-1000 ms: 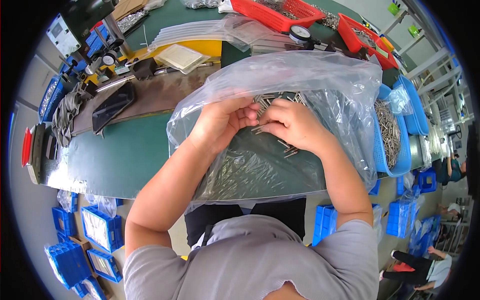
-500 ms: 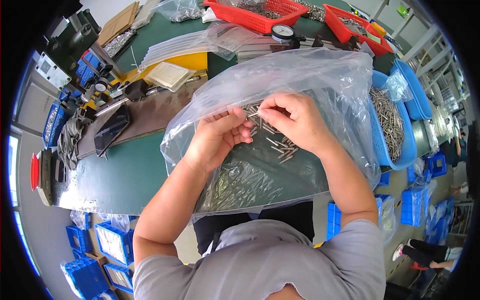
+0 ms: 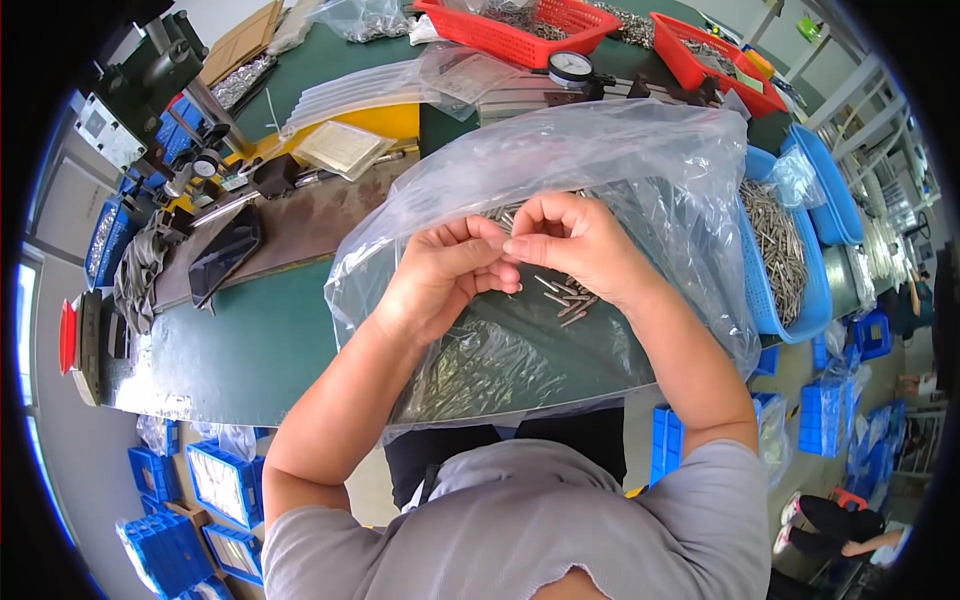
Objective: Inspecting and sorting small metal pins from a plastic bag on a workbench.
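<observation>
My left hand (image 3: 448, 272) and my right hand (image 3: 573, 240) meet fingertip to fingertip over a large clear plastic bag (image 3: 600, 160) spread on the green table (image 3: 250, 340). Both are curled closed, pinching small metal pins between them; the pins in the fingers are mostly hidden. Several loose metal pins (image 3: 562, 298) lie on the bag just below my hands. More pins show through the bag near my lap (image 3: 470, 370).
A blue basket (image 3: 790, 250) full of metal pins stands to the right. Red baskets (image 3: 520, 25) and a dial gauge (image 3: 572, 68) sit at the back. A dark tray (image 3: 225, 255), a yellow board (image 3: 345, 135) and tools lie left. Blue bins (image 3: 215, 480) stand on the floor.
My hands have stayed together over the bag, shifting slightly while fingering the pins. The view has tilted a little, bringing the bag closer.
</observation>
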A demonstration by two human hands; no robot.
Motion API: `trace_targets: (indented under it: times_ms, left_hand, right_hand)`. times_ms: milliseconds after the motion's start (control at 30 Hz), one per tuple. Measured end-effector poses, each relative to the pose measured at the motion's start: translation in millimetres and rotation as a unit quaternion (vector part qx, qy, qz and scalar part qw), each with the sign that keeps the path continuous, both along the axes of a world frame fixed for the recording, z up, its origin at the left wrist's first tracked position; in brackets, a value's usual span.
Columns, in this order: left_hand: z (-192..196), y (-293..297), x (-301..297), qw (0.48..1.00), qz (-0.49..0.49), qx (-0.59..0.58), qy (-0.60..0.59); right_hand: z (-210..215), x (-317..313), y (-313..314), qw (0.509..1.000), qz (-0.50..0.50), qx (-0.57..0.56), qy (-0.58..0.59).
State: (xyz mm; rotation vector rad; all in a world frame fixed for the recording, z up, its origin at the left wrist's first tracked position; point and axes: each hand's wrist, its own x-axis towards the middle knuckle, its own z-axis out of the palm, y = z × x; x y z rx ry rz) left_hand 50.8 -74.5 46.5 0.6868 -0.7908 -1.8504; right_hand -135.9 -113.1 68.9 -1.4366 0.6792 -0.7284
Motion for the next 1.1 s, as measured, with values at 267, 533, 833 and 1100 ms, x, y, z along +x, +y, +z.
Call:
trace_targets:
  times_ms: [267,533,833,1100]
  left_hand:
    - [4,-4,2,0.992,0.121,0.025,-0.019]
    - [1,-6,6,0.992,0.127,0.029,0.004]
    - [1,-6,5,0.992,0.126,0.03,-0.001]
    - [2,-6,4,0.993,0.118,0.016,-0.012]
  right_hand:
    - [2,-12,-15,0.974,-0.082,0.145,-0.152]
    - [-8,-2,-1,0.92,-0.053,-0.311,0.233]
    - [-13,-5,-1,0.84,0.012,-0.414,0.349]
    - [-7,-7,2,0.835,0.028,-0.409,0.367]
